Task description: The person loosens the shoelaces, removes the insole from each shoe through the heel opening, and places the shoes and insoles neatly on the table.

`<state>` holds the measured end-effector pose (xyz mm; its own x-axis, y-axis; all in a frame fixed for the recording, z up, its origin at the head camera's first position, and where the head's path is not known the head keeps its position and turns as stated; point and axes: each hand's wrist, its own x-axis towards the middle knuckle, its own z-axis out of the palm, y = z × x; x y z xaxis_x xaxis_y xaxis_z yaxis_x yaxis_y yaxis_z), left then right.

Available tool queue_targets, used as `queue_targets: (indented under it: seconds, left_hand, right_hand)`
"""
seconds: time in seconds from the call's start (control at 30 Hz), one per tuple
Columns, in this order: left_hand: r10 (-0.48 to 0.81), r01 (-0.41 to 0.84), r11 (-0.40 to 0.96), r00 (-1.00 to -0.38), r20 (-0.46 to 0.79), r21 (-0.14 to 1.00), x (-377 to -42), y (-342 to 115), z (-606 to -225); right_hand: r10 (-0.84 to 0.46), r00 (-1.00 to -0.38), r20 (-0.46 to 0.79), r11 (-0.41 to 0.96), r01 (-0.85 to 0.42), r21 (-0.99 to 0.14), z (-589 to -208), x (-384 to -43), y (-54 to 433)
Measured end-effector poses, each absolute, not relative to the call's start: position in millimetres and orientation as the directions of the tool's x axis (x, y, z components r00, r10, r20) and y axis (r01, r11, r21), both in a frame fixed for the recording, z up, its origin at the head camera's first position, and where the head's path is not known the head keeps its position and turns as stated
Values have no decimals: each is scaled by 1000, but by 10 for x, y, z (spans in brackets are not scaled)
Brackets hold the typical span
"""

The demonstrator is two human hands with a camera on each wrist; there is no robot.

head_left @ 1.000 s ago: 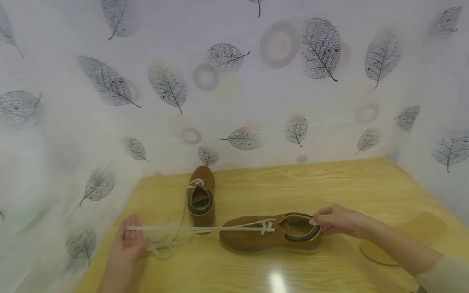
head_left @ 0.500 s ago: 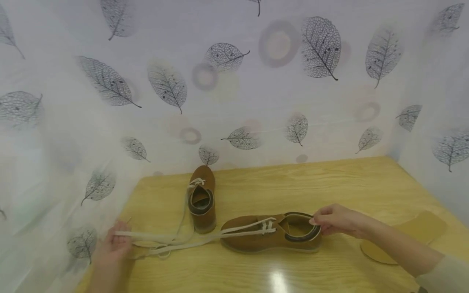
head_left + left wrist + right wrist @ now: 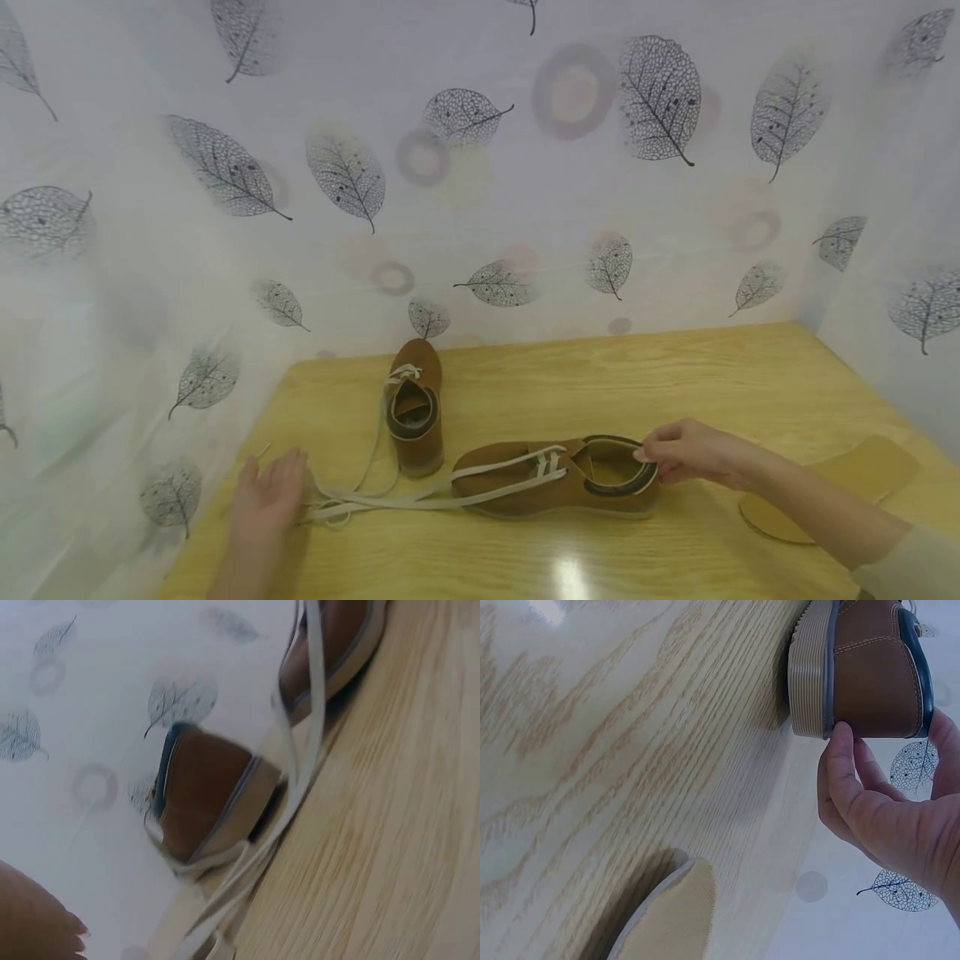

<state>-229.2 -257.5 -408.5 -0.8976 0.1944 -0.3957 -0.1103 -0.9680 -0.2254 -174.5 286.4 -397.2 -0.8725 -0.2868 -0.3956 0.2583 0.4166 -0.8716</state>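
A brown lace-up shoe lies sideways on the table, toe to the left. My right hand holds its heel, thumb at the dark collar and fingers against the back near the sole; the right wrist view shows this heel closely. Two long pale shoelaces run left from its eyelets over the toe. Beyond their far ends my left hand is palm up with fingers apart, holding nothing. Only part of that hand enters the left wrist view.
The matching brown shoe stands behind, toe toward the wall, its loose lace trailing down to the table. A tan insole lies at the right, partly behind my right forearm. Leaf-patterned sheeting surrounds the wooden table.
My left hand first drew the taut laces leftward, then let go of them and moved slightly back right. The laces dropped onto the table. My right hand stays on the heel.
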Motion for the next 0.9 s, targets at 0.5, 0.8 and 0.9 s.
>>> queue_targets:
  seconds: [0.5, 0.8, 0.9]
  left_hand:
    - [308, -328, -929, -942, 133, -172, -2240, -1857, -3929]
    - [510, -427, -818, -848, 144, 386, -2254, -1247, -3986]
    - [552, -399, -737, -821, 146, 546, -2243, -1093, -4023]
  right_hand:
    - [-300, -874, -383, 404, 247, -881, -4008, -1761, 2873]
    - [-297, -880, -371, 415, 231, -880, -4000, -1764, 2867]
    - [-309, -880, -362, 411, 220, -885, -4005, -1762, 2854]
